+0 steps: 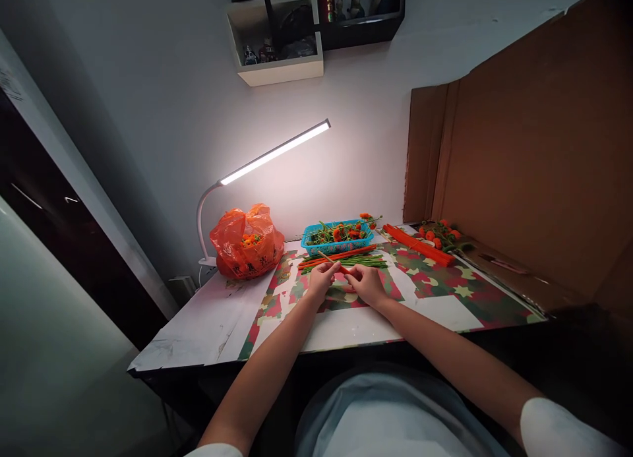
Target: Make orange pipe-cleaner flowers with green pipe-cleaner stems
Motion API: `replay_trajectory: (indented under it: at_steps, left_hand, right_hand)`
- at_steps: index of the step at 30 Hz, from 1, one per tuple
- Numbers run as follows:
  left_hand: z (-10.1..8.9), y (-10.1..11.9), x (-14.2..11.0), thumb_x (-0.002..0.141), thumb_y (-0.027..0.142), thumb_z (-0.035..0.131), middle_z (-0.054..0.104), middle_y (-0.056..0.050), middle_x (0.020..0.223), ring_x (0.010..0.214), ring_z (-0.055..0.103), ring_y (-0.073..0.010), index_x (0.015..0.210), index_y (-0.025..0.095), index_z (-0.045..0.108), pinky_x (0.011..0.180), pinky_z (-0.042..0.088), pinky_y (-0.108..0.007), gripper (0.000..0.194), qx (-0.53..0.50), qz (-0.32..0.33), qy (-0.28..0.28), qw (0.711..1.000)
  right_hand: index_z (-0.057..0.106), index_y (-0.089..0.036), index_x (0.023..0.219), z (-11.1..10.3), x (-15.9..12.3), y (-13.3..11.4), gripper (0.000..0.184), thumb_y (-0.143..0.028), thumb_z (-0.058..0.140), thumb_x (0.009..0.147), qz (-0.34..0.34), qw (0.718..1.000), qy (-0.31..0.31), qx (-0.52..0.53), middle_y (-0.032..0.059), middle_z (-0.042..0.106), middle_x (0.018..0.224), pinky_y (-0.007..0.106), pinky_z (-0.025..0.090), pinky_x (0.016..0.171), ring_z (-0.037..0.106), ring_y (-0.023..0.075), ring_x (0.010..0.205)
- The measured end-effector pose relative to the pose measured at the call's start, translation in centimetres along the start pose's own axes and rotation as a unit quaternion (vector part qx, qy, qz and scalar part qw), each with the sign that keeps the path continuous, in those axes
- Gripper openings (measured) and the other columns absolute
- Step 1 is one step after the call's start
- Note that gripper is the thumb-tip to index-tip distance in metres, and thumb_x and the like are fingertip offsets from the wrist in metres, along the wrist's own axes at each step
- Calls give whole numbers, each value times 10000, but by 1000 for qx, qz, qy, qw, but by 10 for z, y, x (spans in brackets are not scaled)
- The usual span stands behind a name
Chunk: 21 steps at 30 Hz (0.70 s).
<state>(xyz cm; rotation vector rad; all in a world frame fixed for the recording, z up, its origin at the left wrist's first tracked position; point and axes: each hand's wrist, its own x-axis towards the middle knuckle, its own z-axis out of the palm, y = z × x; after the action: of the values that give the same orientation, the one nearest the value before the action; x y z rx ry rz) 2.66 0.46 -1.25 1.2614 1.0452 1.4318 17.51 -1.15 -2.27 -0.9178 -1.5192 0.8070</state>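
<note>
The bag [250, 258] is thin, crinkled plastic with a glossy sheen; the basket [336, 247] is openwork moulded plastic. The lamp [200, 213] has a smooth, plastic-looking casing. The bench [195, 328] has a smooth top, scuffed in places, under a thin printed covering [459, 285] with ragged edges. The tall panel [534, 173] is matt cardboard, the wall [133, 94] matt and mostly smooth, the shirt [395, 417] soft, creased cloth. The slender stick's [324, 256] material is too small to tell.

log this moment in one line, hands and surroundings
left hand: pinching thin orange-brown piece | right hand: at its nearer end | beyond: green stems, blue basket holding orange flowers
</note>
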Motion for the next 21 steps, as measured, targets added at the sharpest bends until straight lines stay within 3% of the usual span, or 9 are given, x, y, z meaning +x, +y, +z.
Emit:
replay_trajectory:
  at_steps: [7, 13, 17, 21]
  left_hand:
    - [-2, 1, 0, 558, 496, 802, 474, 42, 465, 370, 318, -39, 577, 154, 637, 373, 187, -206, 380, -7, -30, 1, 1000]
    - [-2, 0, 1, 535, 473, 821, 514, 34, 506, 397, 323, -36, 560, 151, 623, 398, 197, -207, 379, -19, -19, -2, 1000]
    - [-3, 2, 4, 535, 492, 815, 480, 49, 510, 434, 341, -44, 606, 154, 632, 433, 249, -206, 391, -44, 7, -7, 999]
    - [-6, 9, 6, 535, 511, 810, 476, 48, 535, 446, 339, -41, 641, 153, 627, 442, 267, -202, 416, -70, 15, -30, 997]
  right_hand:
    - [463, -232, 535, 3, -2, -1, 252, -241, 661, 689, -4, 999, 6, -47, 20, 501, 552, 263, 274, 565, 505, 198, 672]
    - [471, -225, 532, 5, -1, 1, 269, -253, 706, 659, 36, 999, -9, 8, 1, 506, 551, 252, 292, 548, 499, 169, 630]
    - [569, -200, 643, 2, 1, 2, 259, -381, 754, 647, 101, 988, -74, 95, -11, 577, 591, 242, 361, 513, 489, 119, 515]
    - [616, -167, 725, -7, 4, -4, 355, -498, 731, 671, 179, 946, -181, 199, 13, 607, 616, 237, 405, 502, 501, 107, 493]
